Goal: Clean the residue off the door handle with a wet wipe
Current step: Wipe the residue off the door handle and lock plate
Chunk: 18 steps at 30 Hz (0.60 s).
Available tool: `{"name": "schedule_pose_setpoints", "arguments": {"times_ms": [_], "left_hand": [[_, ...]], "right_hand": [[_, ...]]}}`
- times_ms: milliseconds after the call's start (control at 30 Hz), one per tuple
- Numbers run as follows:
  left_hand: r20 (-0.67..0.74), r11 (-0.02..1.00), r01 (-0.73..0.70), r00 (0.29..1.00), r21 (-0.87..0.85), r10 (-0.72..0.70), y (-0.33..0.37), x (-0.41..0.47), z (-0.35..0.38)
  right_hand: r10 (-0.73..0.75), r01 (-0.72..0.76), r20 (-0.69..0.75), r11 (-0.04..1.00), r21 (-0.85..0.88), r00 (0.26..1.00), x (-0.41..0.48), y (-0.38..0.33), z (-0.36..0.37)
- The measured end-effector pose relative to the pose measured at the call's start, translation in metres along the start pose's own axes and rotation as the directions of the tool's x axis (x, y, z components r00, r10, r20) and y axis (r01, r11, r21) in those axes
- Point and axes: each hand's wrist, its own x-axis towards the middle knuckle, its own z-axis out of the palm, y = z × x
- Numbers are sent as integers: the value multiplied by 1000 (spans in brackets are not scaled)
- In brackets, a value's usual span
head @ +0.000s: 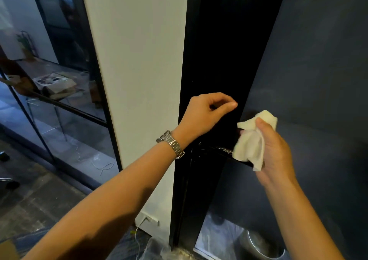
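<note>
Left hand (207, 113) is raised level with the black door edge (215, 60), wrist bent, fingers curled into a loose fist with nothing visible in it; whether it touches the edge cannot be determined. A metal watch (171, 144) sits on that wrist. Right hand (274, 150) grips a crumpled white wet wipe (251, 140), thumb on top, holding it against the black door handle (223, 151), which projects from the dark door (308, 60) just below the left hand.
</note>
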Motion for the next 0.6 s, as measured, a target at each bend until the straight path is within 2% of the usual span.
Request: {"name": "schedule_pose_setpoints", "arguments": {"times_ms": [100, 167, 200, 267, 300, 367, 433, 533, 600], "left_hand": [[40, 929, -228, 973, 292, 226, -20, 2, 0], [89, 812, -349, 933, 468, 350, -35, 3, 2], [123, 738, -394, 911, 548, 394, -42, 5, 2], [189, 620, -438, 885, 651, 426, -47, 12, -1], [220, 570, -453, 875, 685, 431, -47, 18, -2], [286, 490, -479, 862, 728, 418, -49, 25, -1], [321, 435, -480, 863, 762, 390, -61, 31, 6], [304, 428, -458, 873, 779, 381, -73, 23, 14], [293, 428, -457, 870, 780, 396, -71, 23, 15]], "right_hand": [[-141, 139, -259, 990, -27, 955, -3, 6, -9], [-334, 259, -327, 933, -251, 884, -6, 13, -17], [-439, 317, -301, 870, -376, 847, -7, 19, -21], [-586, 421, -144, 711, -564, 797, -10, 33, -27], [-613, 461, -48, 641, -613, 788, -11, 42, -30], [-584, 498, 87, 595, -631, 807, -13, 62, -32], [-552, 475, 51, 662, -580, 832, -12, 83, -30], [-496, 417, -160, 834, -360, 853, -19, 94, -26], [-487, 396, -240, 852, -341, 840, -23, 93, -24]]}}
